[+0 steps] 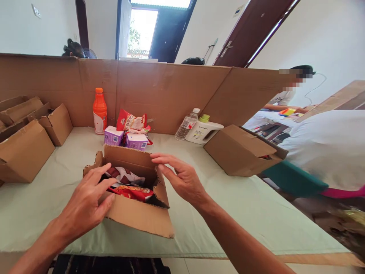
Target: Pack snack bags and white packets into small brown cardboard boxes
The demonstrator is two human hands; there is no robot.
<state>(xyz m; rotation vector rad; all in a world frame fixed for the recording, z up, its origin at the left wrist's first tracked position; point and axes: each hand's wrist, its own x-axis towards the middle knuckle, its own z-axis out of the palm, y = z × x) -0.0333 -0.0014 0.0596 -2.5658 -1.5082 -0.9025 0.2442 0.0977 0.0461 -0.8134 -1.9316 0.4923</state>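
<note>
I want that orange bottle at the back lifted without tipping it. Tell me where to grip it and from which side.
Grip the orange bottle around its narrower upper body, just under the cap, coming from the front left. It stands upright against the cardboard wall, so the back is blocked, and the purple cartons crowd its right side. The open box sits in front, so probably reach over or around it.

Both hands are resting on an open cardboard box (134, 213) at the table's (242, 205) near edge: the left hand (85, 203) is lying on its left flap, the right hand (182, 177) is touching the right flap. Snack packets (128, 186) are lying inside.
</note>
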